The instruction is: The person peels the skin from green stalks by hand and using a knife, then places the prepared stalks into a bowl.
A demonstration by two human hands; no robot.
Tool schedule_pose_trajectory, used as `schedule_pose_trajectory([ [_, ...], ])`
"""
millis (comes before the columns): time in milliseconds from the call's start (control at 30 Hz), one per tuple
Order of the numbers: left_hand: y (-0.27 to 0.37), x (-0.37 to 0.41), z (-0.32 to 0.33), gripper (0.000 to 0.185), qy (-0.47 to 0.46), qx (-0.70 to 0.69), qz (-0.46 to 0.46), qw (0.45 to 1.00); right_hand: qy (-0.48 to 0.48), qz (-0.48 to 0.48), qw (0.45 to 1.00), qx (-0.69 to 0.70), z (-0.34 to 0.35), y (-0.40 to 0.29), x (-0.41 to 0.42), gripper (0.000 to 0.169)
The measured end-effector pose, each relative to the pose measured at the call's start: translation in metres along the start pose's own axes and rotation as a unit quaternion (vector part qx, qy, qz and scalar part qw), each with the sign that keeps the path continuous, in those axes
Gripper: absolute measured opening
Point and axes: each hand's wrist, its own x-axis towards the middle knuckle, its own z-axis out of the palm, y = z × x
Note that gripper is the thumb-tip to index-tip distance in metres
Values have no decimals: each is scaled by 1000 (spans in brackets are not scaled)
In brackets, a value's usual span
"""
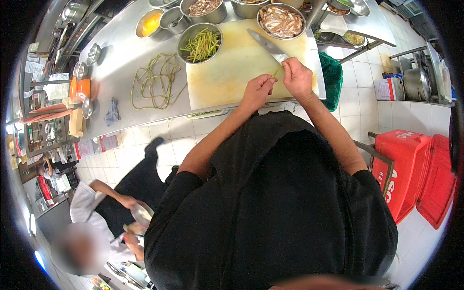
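Observation:
Over a yellowed white cutting board (224, 81), my left hand (259, 90) and my right hand (298, 77) pinch a short green stem (277, 71) between them. Beside my right hand a kitchen knife (267, 45) lies on the board, its blade pointing to the upper left. A steel bowl of cut green stems (201, 45) stands at the board's upper left corner. Long thin green stems (158, 81) lie in a loose tangle on the steel table left of the board. Sliced pale brown pieces fill another steel bowl (281, 21) at the board's top edge.
More steel bowls stand along the far side, one with an orange-yellow content (149, 24). A crumpled dark plastic piece (112, 113) lies on the left of the table (119, 76). Behind on the left, a co-worker (98, 210) holds a bowl. A red lidded bin (400, 170) stands at right.

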Motion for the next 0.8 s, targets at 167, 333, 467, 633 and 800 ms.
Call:
schedule_pose_trajectory([
  [167, -6, 5, 2, 23, -10, 28, -5, 1000, -84, -29, 995, -51, 2, 7, -20, 10],
  [333, -25, 7, -1, 23, 10, 19, 3, 1000, -99, 56, 972, 203, -8, -22, -17, 10],
  [467, -21, 5, -8, 24, 24, -23, -30, 999, -78, 163, 926, 332, -54, -19, 0, 13],
  [633, -13, 2, -4, 23, 13, -62, -50, 997, -49, 328, 878, 345, -90, 21, 1, 34],
  [800, -11, 6, 4, 22, -8, -37, -36, 999, -149, 401, 822, 375, -56, 18, -7, 34],
])
